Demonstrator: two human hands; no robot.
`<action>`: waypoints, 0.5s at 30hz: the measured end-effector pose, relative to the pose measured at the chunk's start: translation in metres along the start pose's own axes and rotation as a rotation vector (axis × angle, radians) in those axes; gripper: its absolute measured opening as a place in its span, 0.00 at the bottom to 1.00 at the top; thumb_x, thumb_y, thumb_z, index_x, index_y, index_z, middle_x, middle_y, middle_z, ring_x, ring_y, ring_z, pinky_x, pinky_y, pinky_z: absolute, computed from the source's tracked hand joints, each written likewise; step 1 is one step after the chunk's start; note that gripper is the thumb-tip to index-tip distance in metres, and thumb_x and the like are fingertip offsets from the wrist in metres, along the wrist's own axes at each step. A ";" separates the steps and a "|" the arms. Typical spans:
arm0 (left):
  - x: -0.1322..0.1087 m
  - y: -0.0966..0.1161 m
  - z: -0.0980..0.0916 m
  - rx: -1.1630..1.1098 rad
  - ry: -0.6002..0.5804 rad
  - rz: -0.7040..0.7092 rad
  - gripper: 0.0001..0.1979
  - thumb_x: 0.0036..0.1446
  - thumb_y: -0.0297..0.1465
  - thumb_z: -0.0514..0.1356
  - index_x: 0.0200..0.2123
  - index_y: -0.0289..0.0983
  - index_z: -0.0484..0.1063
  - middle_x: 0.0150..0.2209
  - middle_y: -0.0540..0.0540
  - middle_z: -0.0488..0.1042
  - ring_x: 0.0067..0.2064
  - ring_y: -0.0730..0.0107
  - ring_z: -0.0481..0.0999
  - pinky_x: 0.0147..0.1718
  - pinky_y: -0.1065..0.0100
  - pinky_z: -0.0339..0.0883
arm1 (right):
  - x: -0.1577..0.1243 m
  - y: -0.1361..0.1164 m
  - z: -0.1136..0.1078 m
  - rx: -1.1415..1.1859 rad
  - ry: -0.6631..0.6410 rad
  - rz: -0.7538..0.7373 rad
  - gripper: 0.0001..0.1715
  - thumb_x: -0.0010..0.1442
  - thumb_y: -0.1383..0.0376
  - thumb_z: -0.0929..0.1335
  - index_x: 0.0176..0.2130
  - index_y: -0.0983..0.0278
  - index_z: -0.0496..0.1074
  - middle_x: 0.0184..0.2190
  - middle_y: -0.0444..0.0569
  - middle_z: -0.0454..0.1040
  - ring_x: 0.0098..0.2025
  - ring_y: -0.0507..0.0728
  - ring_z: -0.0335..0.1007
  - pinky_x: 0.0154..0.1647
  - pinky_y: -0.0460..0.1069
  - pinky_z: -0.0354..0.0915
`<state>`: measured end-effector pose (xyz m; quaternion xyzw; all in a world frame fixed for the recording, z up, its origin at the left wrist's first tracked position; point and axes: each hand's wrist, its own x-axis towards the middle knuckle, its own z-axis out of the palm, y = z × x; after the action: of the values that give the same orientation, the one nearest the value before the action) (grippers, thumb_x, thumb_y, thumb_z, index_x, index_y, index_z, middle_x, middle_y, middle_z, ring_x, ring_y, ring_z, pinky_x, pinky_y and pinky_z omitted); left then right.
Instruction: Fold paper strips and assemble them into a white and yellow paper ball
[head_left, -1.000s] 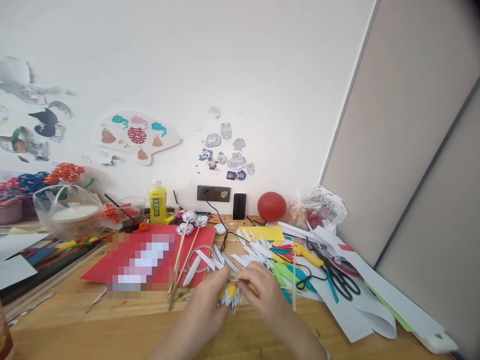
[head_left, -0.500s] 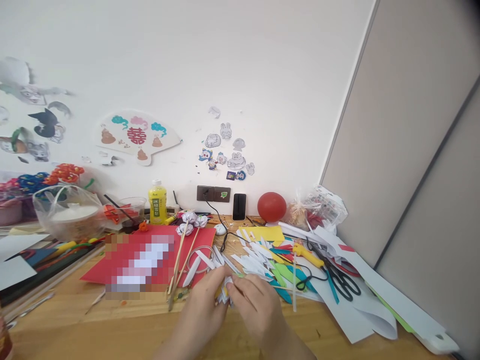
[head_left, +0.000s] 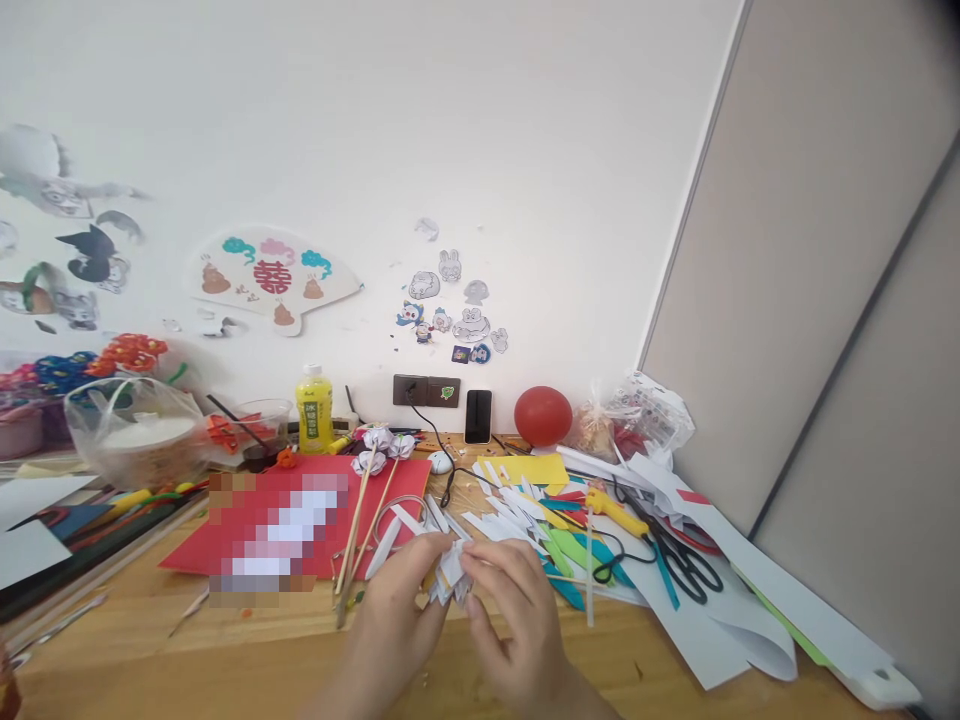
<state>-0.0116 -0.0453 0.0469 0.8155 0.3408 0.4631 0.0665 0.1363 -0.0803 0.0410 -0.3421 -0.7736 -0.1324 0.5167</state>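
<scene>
Between my hands is a small white folded paper flower [head_left: 451, 572] with layered strips and a touch of yellow inside. My left hand [head_left: 401, 610] is closed round its left side. My right hand [head_left: 514, 610] pinches its right edge with the fingertips, the fingers partly curled. White paper strips [head_left: 510, 515] lie spread on the table just beyond my hands. To the left, finished white paper flowers [head_left: 375, 450] on wooden sticks [head_left: 366, 515] rest across a red sheet [head_left: 300, 475].
On the right lie a yellow hot glue gun [head_left: 616, 508], black-handled scissors [head_left: 686, 570] and white paper sheets [head_left: 697, 630]. At the back stand a yellow drink bottle [head_left: 315, 410], a phone [head_left: 478, 416] and a red balloon [head_left: 543, 416]. A plastic bag [head_left: 135, 420] with a tub stands at the left.
My right hand's fingers have loosened and opened somewhat, so more of the paper flower shows. My left hand keeps hold of it in nearly the same spot.
</scene>
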 end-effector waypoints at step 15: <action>0.001 0.005 -0.004 0.023 -0.107 0.029 0.25 0.40 0.16 0.47 0.42 0.41 0.64 0.40 0.46 0.73 0.40 0.66 0.73 0.37 0.70 0.66 | 0.002 0.004 -0.001 -0.047 -0.015 0.009 0.16 0.54 0.71 0.62 0.44 0.66 0.65 0.44 0.55 0.67 0.45 0.60 0.62 0.43 0.57 0.62</action>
<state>-0.0125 -0.0490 0.0522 0.8447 0.3302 0.4158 0.0682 0.1386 -0.0772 0.0429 -0.3589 -0.7726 -0.1456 0.5031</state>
